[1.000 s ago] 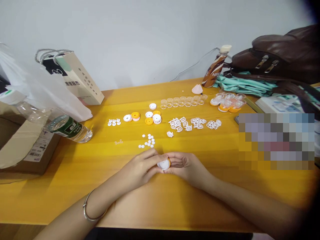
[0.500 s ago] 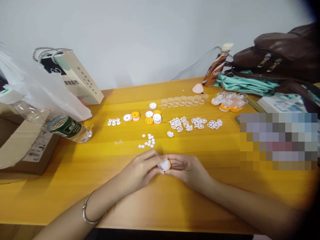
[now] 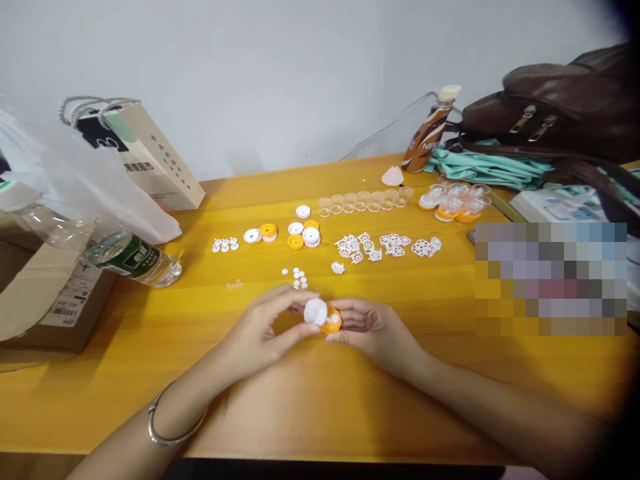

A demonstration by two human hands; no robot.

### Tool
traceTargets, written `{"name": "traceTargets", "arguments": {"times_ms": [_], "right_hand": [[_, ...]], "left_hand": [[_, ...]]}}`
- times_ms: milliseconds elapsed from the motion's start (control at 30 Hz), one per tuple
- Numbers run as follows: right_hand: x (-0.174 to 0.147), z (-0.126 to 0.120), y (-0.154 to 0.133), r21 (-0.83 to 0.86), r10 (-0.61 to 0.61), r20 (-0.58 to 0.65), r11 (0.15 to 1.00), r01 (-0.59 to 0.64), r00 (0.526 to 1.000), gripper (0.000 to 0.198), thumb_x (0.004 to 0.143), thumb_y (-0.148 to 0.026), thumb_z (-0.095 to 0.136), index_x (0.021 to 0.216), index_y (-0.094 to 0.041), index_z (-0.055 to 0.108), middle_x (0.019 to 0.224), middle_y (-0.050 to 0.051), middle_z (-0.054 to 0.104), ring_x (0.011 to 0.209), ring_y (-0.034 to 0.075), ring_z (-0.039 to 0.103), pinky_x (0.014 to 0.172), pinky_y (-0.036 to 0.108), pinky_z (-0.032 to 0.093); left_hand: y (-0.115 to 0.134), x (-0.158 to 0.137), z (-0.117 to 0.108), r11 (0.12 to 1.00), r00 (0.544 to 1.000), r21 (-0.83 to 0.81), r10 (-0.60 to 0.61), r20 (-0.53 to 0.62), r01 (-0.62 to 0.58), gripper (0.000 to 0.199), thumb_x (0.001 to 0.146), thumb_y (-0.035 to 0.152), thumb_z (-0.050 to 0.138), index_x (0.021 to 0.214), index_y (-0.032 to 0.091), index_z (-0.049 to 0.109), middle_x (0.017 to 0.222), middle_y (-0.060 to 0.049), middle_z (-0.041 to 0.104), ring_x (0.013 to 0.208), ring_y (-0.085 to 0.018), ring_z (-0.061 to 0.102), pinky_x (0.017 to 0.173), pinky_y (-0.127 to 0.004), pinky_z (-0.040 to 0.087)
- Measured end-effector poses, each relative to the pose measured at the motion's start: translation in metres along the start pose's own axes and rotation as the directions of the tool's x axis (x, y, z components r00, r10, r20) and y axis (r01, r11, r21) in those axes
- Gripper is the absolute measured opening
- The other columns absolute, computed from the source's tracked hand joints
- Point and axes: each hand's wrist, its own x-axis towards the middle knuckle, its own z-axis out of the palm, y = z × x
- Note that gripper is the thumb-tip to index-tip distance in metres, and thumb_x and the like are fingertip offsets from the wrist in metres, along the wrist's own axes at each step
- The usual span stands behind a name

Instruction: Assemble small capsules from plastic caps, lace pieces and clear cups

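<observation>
My left hand [image 3: 275, 327] pinches a round white disc [image 3: 315, 311] between thumb and fingers, above the near part of the table. Just right of it, my right hand [image 3: 377, 330] is closed on a round orange cap [image 3: 332, 321] with something white inside. The disc overlaps the cap's left edge; whether they touch, I cannot tell. Beyond my hands lie several small white discs [image 3: 297, 275], partly hidden by the left hand. A small white openwork piece [image 3: 338, 268] sits alone to their right.
White and orange round caps [image 3: 296, 241] and white lattice parts [image 3: 353, 247] lie farther back. Clear cups [image 3: 361, 202] stand in rows, with assembled orange-and-white pieces [image 3: 456, 203] to their right. A water bottle [image 3: 135, 257] leans at left beside a cardboard box [image 3: 83, 313]; a brown drink bottle [image 3: 427, 137] stands at the back.
The white disc has come away leftward from the orange cap, showing the cap's inside. My left hand has moved slightly left and up; the right hand keeps the cap.
</observation>
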Motion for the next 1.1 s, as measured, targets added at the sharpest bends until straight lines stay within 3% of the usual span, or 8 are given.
{"name": "traceTargets", "arguments": {"times_ms": [67, 167, 367, 500, 567, 700, 867, 1100], "right_hand": [[0.001, -0.001, -0.001, 0.002, 0.001, -0.018, 1.0, -0.001, 1.0, 0.039, 0.058, -0.024, 0.077, 0.094, -0.02, 0.062, 0.09, 0.001, 0.071, 0.084, 0.017, 0.067, 0.086, 0.034, 0.052], [0.003, -0.002, -0.002, -0.003, 0.004, -0.029, 1.0, -0.004, 1.0, 0.039, 0.059, -0.024, 0.076, 0.096, -0.021, 0.061, 0.09, 0.001, 0.071, 0.084, 0.016, 0.067, 0.086, 0.034, 0.052], [0.004, -0.005, -0.003, -0.025, 0.015, -0.026, 1.0, -0.016, 1.0, 0.038, 0.061, -0.022, 0.074, 0.096, -0.019, 0.059, 0.089, 0.001, 0.07, 0.081, 0.014, 0.067, 0.085, 0.031, 0.051], [0.004, -0.005, -0.003, -0.015, 0.023, 0.004, 1.0, -0.023, 1.0, 0.039, 0.062, -0.023, 0.074, 0.098, -0.019, 0.058, 0.091, 0.001, 0.07, 0.083, 0.014, 0.066, 0.084, 0.031, 0.051], [0.004, -0.005, -0.002, -0.009, 0.023, 0.021, 1.0, -0.023, 1.0, 0.039, 0.062, -0.022, 0.074, 0.098, -0.019, 0.058, 0.091, 0.002, 0.07, 0.083, 0.014, 0.066, 0.084, 0.031, 0.051], [0.004, -0.003, -0.001, -0.018, 0.026, 0.059, 1.0, -0.025, 0.998, 0.037, 0.064, -0.02, 0.073, 0.098, -0.019, 0.057, 0.089, 0.001, 0.07, 0.082, 0.013, 0.066, 0.084, 0.029, 0.05], [0.001, 0.002, -0.001, -0.037, 0.001, 0.086, 0.999, 0.002, 0.996, 0.033, 0.065, -0.019, 0.072, 0.095, -0.018, 0.059, 0.087, 0.002, 0.069, 0.08, 0.013, 0.066, 0.082, 0.029, 0.051], [0.001, 0.004, 0.0, -0.035, -0.001, 0.072, 0.999, 0.003, 0.997, 0.034, 0.064, -0.023, 0.073, 0.094, -0.018, 0.059, 0.087, 0.002, 0.069, 0.08, 0.014, 0.067, 0.081, 0.03, 0.052]], "left_hand": [[0.001, 0.001, -0.008, 0.999, 1.0, 0.046, -0.017, -0.013, 0.018, 0.029, 0.08, 0.026, 0.058, 0.108, 0.018, 0.055, 0.093, -0.005, 0.06, 0.084, -0.014, 0.057, 0.078, -0.03, 0.047], [0.001, 0.001, -0.016, 0.983, 0.99, 0.179, -0.062, 0.124, 0.039, 0.021, 0.08, 0.026, 0.058, 0.1, 0.019, 0.057, 0.089, -0.003, 0.059, 0.078, -0.013, 0.056, 0.072, -0.027, 0.047], [-0.008, -0.005, -0.007, 0.919, 0.959, 0.393, -0.087, 0.271, -0.028, 0.013, 0.08, 0.028, 0.056, 0.086, 0.017, 0.056, 0.08, -0.002, 0.056, 0.073, -0.015, 0.055, 0.067, -0.027, 0.046], [-0.002, -0.004, -0.004, 0.924, 0.981, 0.379, -0.023, 0.192, -0.052, 0.033, 0.078, 0.037, 0.06, 0.105, 0.018, 0.054, 0.104, -0.007, 0.057, 0.095, -0.021, 0.055, 0.082, -0.035, 0.046], [0.004, -0.003, 0.0, 0.945, 0.995, 0.322, 0.028, 0.091, -0.056, 0.029, 0.082, 0.032, 0.057, 0.108, 0.019, 0.054, 0.107, -0.008, 0.056, 0.099, -0.019, 0.054, 0.086, -0.034, 0.045], [0.006, -0.001, 0.012, 0.972, 0.994, 0.211, 0.104, 0.01, -0.104, 0.015, 0.086, 0.02, 0.05, 0.097, 0.017, 0.06, 0.094, -0.006, 0.06, 0.086, -0.014, 0.056, 0.078, -0.029, 0.047], [0.0, -0.002, 0.022, 0.984, 0.998, 0.167, 0.062, -0.001, -0.061, 0.011, 0.084, 0.019, 0.054, 0.092, 0.016, 0.06, 0.083, -0.004, 0.063, 0.074, -0.012, 0.058, 0.068, -0.025, 0.049], [0.002, -0.003, 0.026, 0.92, 0.988, 0.369, 0.155, -0.026, -0.134, 0.01, 0.083, 0.015, 0.052, 0.088, 0.013, 0.06, 0.077, -0.006, 0.064, 0.068, -0.012, 0.06, 0.062, -0.025, 0.052]]}}
